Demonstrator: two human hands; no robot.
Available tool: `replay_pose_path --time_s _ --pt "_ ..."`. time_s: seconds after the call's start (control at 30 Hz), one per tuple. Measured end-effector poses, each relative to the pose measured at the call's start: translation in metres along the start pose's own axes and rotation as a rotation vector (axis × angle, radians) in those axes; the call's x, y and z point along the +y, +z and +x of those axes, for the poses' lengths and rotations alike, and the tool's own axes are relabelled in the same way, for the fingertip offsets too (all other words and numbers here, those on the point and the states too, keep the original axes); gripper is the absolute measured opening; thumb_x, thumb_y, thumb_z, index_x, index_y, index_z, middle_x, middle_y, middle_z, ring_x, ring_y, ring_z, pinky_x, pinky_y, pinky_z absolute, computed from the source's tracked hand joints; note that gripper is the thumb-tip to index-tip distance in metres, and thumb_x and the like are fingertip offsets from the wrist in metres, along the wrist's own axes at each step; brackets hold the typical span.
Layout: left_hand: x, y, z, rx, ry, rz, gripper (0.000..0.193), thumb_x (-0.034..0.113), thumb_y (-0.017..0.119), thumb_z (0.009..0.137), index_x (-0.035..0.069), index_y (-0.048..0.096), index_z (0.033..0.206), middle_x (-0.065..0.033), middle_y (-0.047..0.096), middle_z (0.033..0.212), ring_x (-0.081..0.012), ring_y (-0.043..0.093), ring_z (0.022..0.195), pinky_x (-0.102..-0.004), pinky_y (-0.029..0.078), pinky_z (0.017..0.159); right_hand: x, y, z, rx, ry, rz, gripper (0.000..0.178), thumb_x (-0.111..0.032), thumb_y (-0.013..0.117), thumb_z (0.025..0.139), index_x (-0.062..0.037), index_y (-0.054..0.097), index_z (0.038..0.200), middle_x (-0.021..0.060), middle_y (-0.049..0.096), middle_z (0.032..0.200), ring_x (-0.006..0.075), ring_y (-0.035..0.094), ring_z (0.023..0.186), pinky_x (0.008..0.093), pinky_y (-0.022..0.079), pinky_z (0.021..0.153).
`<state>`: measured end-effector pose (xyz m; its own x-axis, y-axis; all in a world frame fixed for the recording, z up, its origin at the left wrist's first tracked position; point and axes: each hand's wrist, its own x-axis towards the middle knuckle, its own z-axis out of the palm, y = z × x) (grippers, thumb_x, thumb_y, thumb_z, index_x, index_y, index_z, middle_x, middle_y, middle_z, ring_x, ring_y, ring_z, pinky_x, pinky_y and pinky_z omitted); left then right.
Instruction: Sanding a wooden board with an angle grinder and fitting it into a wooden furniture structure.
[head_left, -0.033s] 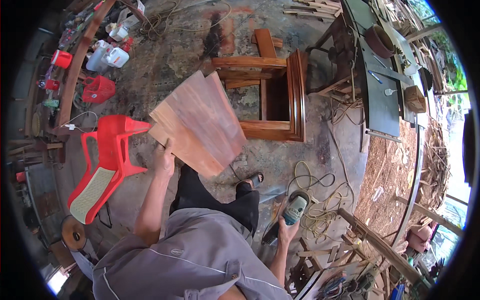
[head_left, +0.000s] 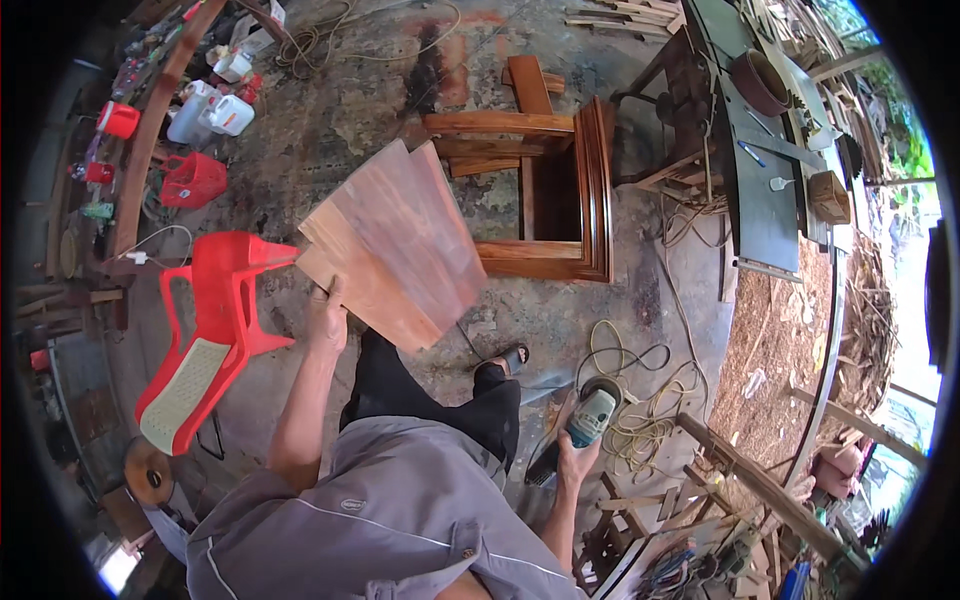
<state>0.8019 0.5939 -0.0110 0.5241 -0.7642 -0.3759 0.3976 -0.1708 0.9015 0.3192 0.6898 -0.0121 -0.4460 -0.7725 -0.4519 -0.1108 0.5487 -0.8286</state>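
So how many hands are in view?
2: the left hand, gripping the boards at their lower left edge, and the right hand, on the sander. Some left fingers are hidden behind the boards.

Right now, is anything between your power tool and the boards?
Nothing visible blocks the way between the power tool in the right grip and the boards in the left grip; a sandalled foot shows near that path, down on the floor.
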Motion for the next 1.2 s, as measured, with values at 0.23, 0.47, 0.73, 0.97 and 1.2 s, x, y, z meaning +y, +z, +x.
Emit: replay_pose_path --time_s 0.23,0.47,0.73,0.97,1.2 --pt "0.050 -0.108 0.121 -0.001 0.061 0.235 0.039 0.025 0.062 0.102 -0.005 0.063 0.127 -0.0076 0.067 0.124 -0.0160 0.061 0.110 -0.0324 0.049 0.095 -0.010 0.108 -0.110 0.208 0.006 -0.164 0.056 -0.018 0.085 0.072 -0.0019 0.051 0.113 0.0076 0.062 0.099 0.0164 0.060 0.087 0.0328 0.051 0.081" --pt "0.120 -0.131 0.219 -0.133 0.180 0.660 0.040 0.023 0.065 0.100 -0.008 0.064 0.125 -0.0108 0.069 0.117 -0.0147 0.063 0.102 -0.0313 0.052 0.086 0.010 0.180 -0.299 0.404 0.332 -0.115 0.049 -0.016 0.082 0.075 0.0006 0.057 0.114 0.0103 0.065 0.101 0.0198 0.062 0.091 0.0351 0.050 0.084" --pt "0.132 -0.101 0.300 -0.303 0.220 0.930 0.034 0.028 0.068 0.098 -0.004 0.068 0.110 -0.0056 0.070 0.093 -0.0117 0.061 0.086 -0.0297 0.051 0.079 0.036 0.264 -0.391 0.571 0.577 -0.106 0.058 -0.020 0.080 0.071 0.0021 0.056 0.118 0.0141 0.067 0.104 0.0246 0.065 0.095 0.0379 0.052 0.088" --pt "0.151 -0.047 0.333 -0.568 0.268 0.903 0.037 0.027 0.066 0.100 -0.004 0.067 0.120 -0.0076 0.070 0.111 -0.0133 0.061 0.096 -0.0313 0.050 0.086 0.007 0.311 -0.251 0.520 0.520 -0.107 0.056 -0.025 0.083 0.070 0.0018 0.058 0.113 0.0145 0.068 0.101 0.0237 0.066 0.093 0.0373 0.052 0.085" --pt "0.185 0.017 0.350 -0.718 0.392 1.011 0.038 0.028 0.067 0.100 -0.004 0.067 0.119 -0.0094 0.072 0.107 -0.0142 0.062 0.095 -0.0325 0.050 0.083 -0.056 0.327 -0.198 0.544 0.343 0.036 0.048 -0.016 0.083 0.075 -0.0021 0.056 0.112 0.0087 0.066 0.097 0.0176 0.063 0.084 0.0333 0.052 0.079"
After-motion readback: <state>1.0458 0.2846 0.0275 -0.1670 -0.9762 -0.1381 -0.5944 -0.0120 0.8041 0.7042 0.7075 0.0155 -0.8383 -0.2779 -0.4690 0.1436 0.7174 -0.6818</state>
